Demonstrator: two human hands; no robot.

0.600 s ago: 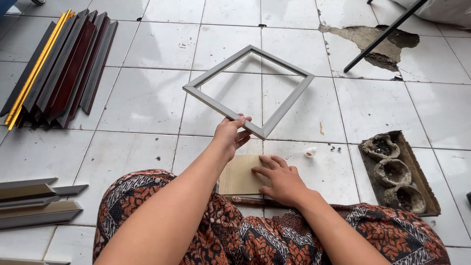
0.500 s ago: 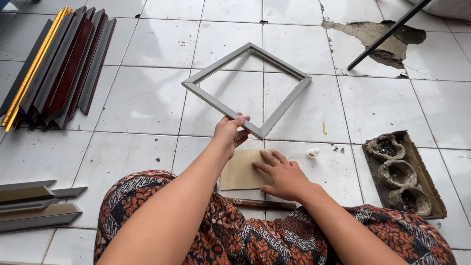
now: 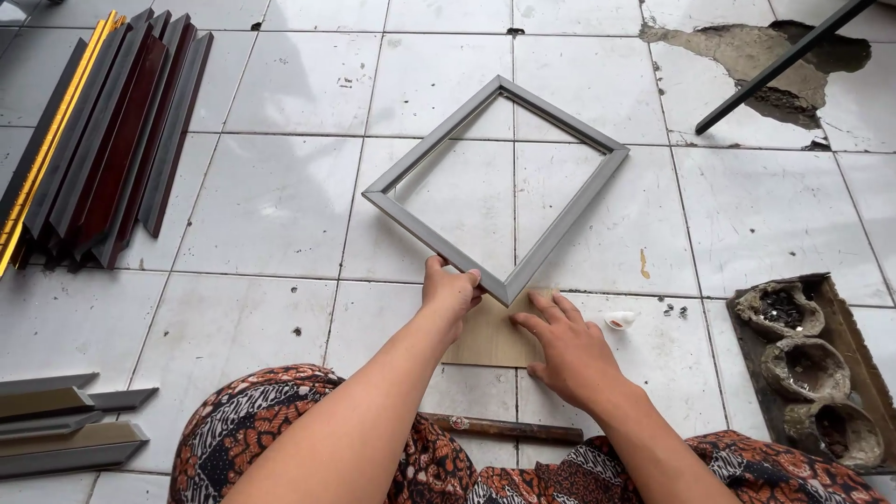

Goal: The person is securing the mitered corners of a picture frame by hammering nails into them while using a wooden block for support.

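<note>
A grey rectangular picture frame (image 3: 411, 163) lies on the white tiled floor, turned like a diamond. My left hand (image 3: 450, 289) grips its near side close to the bottom corner. My right hand (image 3: 571, 350) rests flat, fingers spread, on a thin tan wooden board (image 3: 485, 341) that lies on the floor just below that corner. The frame's corner overlaps the board's top edge. A wooden-handled tool (image 3: 504, 428) lies on the floor in front of my patterned lap.
Dark and gold frame mouldings (image 3: 103, 140) lie at the upper left. Grey moulding offcuts (image 3: 65, 425) are at the lower left. A tray (image 3: 840, 322) with three crusted bowls stands at the right. A small white object (image 3: 620, 320) and a broken tile patch (image 3: 747, 56) are nearby.
The view has tilted slightly. My left hand has closed its hold on the frame's near corner, and my right hand stays on the board.
</note>
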